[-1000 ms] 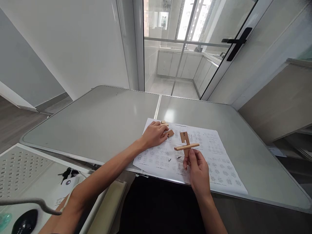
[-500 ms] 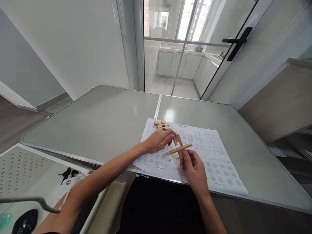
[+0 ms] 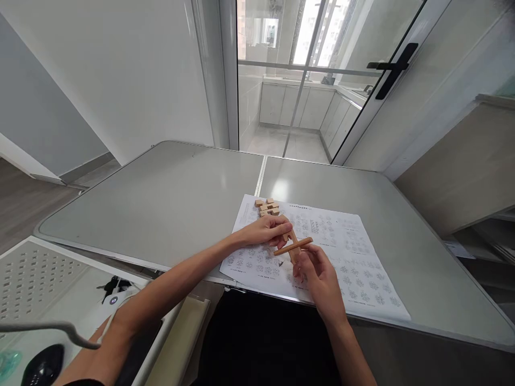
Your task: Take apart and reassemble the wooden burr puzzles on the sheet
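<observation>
The fingers (image 3: 304, 261) of the right hand (image 3: 322, 279) are closed in a pinch on the lower end of a flat notched bar of light wood (image 3: 292, 242). The fingers (image 3: 280, 227) of the left hand (image 3: 261, 231) are closed on the upper end of the same bar. A thin stick of light wood (image 3: 300, 245) lies across this bar, so the two pieces make a cross that is held in the air, just above the near left part of a white paper sheet printed with small diagrams (image 3: 354, 252).

The long axis of the notched bar runs from the left fingers down toward the right fingers, a little tilted to the right. The long axis of the stick goes almost crosswise to it, with its right end higher and free and its left end just below the left fingertips. Both hands touch the bar. The right hand is nearer to the crossing point from below, the left hand from above and from the left.

On the far left corner of the paper sheet rests a small heap of light wooden bars (image 3: 266, 207), apart from both hands but nearer to the left one. The sheet lies on a grey folding table (image 3: 161, 193). Well to the left of the sheet and lower down, a black computer mouse (image 3: 40, 367) is partly in view.
</observation>
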Tool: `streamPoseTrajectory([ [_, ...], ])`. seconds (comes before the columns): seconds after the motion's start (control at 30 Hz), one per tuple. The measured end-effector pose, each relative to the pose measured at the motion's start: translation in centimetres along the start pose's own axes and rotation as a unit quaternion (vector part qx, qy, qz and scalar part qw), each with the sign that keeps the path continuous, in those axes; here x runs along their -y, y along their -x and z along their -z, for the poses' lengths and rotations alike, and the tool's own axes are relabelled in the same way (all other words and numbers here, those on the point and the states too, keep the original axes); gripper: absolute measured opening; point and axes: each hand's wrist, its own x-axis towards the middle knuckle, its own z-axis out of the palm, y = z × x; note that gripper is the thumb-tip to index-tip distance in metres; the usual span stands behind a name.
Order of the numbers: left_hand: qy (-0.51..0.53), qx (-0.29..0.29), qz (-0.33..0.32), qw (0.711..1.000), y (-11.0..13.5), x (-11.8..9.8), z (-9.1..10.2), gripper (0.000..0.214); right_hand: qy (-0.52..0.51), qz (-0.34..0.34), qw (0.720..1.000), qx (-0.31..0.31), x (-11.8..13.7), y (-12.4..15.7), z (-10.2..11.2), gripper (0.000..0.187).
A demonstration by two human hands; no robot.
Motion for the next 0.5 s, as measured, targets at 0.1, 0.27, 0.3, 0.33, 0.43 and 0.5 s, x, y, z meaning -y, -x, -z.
streamPoseTrajectory([
  [0.1, 0.014, 0.016, 0.003, 1.0, -0.01, 0.0, 0.0, 0.048, -0.002, 0.012, 1.0, 0.028, 0.2, -0.04, 0.09, 0.046],
  [0.27, 0.035, 0.013, -0.01, 0.999, -0.13, 0.06, 0.12, 0.049, -0.041, 0.009, 0.997, 0.069, 0.53, 0.14, 0.3, 0.054],
  [0.3, 0.038, 0.011, -0.011, 0.999, -0.16, 0.08, 0.16, 0.049, -0.048, 0.006, 0.997, 0.065, 0.5, 0.17, 0.36, 0.055],
  [0.33, 0.039, 0.011, -0.01, 0.999, -0.17, 0.09, 0.19, 0.05, -0.053, 0.003, 0.997, 0.06, 0.44, 0.2, 0.42, 0.056],
  [0.43, 0.036, 0.02, -0.003, 0.999, -0.17, 0.13, 0.24, 0.052, -0.067, 0.007, 0.996, 0.051, 0.17, 0.22, 0.56, 0.053],
  [0.5, 0.036, 0.028, 0.0, 0.999, -0.14, 0.15, 0.25, 0.053, -0.08, 0.015, 0.995, 0.049, -0.02, 0.21, 0.62, 0.05],
])
